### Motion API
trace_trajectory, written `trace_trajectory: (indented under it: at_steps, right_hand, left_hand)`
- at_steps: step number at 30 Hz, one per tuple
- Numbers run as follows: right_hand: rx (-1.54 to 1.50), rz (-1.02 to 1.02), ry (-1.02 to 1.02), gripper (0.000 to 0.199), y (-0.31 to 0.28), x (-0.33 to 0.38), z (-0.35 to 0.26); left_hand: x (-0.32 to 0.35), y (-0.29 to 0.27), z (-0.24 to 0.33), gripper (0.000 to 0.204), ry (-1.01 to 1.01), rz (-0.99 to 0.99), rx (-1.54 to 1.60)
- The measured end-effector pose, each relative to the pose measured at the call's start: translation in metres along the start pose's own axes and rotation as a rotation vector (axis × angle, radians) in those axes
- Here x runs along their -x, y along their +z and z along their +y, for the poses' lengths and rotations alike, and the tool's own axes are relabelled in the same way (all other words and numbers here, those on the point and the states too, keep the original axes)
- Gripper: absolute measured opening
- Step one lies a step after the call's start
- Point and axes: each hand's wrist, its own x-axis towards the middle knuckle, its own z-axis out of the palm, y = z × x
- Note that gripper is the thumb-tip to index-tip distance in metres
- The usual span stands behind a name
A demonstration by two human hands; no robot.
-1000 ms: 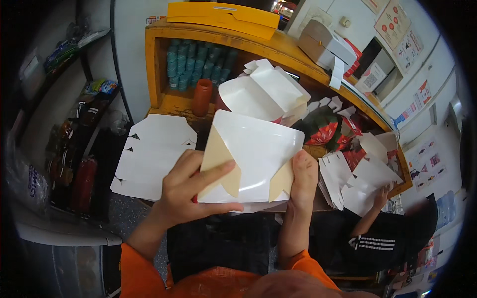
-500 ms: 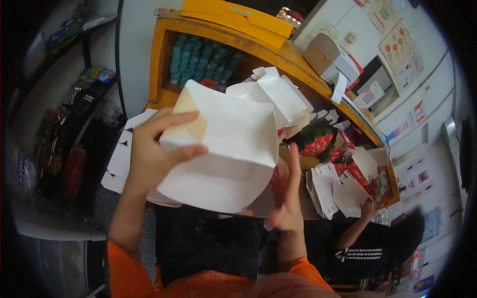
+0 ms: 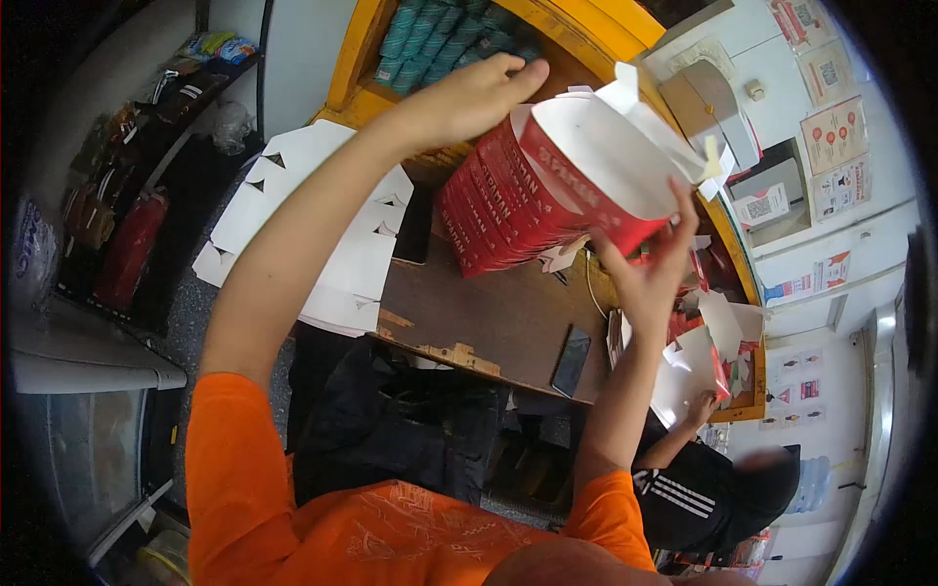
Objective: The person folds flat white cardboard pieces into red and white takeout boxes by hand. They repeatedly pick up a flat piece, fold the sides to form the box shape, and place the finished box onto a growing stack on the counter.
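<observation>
A paper food box (image 3: 606, 161), red outside and white inside, sits tilted on top of a nested stack of red boxes (image 3: 498, 210) on the brown table. My right hand (image 3: 645, 278) is on its near right side, thumb against the red wall and fingers up along the edge. My left hand (image 3: 469, 105) reaches across to the far left corner of the box, fingers stretched out by the rim and partly hidden. Left of the stack lie flat white box blanks (image 3: 357, 230) with cut slots, under my left forearm.
A dark phone (image 3: 572, 359) lies near the table's (image 3: 459, 313) front edge. Teal rolled packets (image 3: 435, 44) fill a yellow shelf behind. At right a co-worker in black (image 3: 699, 488) has a hand by more red and white boxes (image 3: 699, 361). Shelves of goods (image 3: 161, 146) stand left.
The white-lined box has moved from in front of me onto the red stack at the far side. Both hands have moved farther out, and the table and phone have come into view.
</observation>
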Motion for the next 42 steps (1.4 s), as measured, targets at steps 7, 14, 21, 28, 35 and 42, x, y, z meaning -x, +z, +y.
trace_trajectory:
  at_steps: [7,14,21,28,35,42]
  right_hand:
    - [0.354,0.057,-0.064,0.096,0.04,0.001,0.019]
    - [0.293,0.103,-0.103,0.091,0.044,0.014,0.018]
    - [0.404,-0.118,-0.116,0.02,0.017,0.033,0.032]
    - [0.369,-0.104,-0.115,0.012,0.018,0.04,0.029]
    - [0.361,-0.068,-0.205,0.011,0.018,0.04,0.037]
    - [0.317,-0.073,-0.202,0.01,0.017,0.035,0.043]
  left_hand:
    - [0.024,0.052,0.03,0.059,0.543,0.006,-0.288]
    - [0.018,0.067,0.034,0.035,0.414,-0.327,-0.522]
    - [0.017,0.077,0.032,0.03,0.459,-0.245,-0.499]
    - [0.023,0.083,0.037,0.027,0.522,-0.242,-0.604]
    - [0.022,0.082,0.036,0.025,0.607,-0.243,-0.667]
    - [0.016,0.089,0.034,0.029,0.506,-0.352,-0.731]
